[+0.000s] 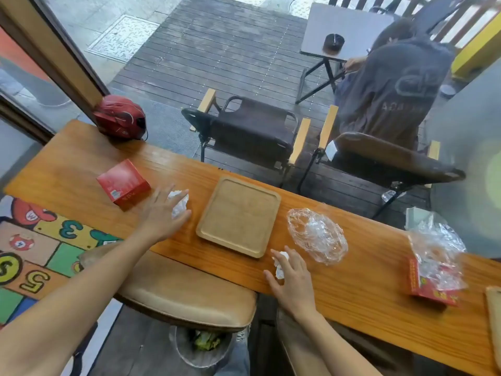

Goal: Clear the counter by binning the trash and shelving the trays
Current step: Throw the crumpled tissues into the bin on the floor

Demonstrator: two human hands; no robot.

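An empty square wooden tray (238, 217) lies flat on the long wooden counter (352, 294). Left of it, my left hand (160, 213) reaches over a crumpled white tissue (179, 203), fingers spread around it. At the counter's near edge, my right hand (292, 283) has its fingers curled over a second crumpled tissue (279, 263). A clear plastic wrap ball (317, 234) rests right of the tray. More crumpled plastic (436, 251) lies over a red carton (431, 286) at the far right. A bin (200, 346) with green trash stands below the counter.
A red box (123, 183) sits left of my left hand, and a red helmet (119, 116) at the counter's far left end. Padded stools (187, 294) stand under the near edge. Beyond the window are chairs (249, 131) and a seated person (390, 85).
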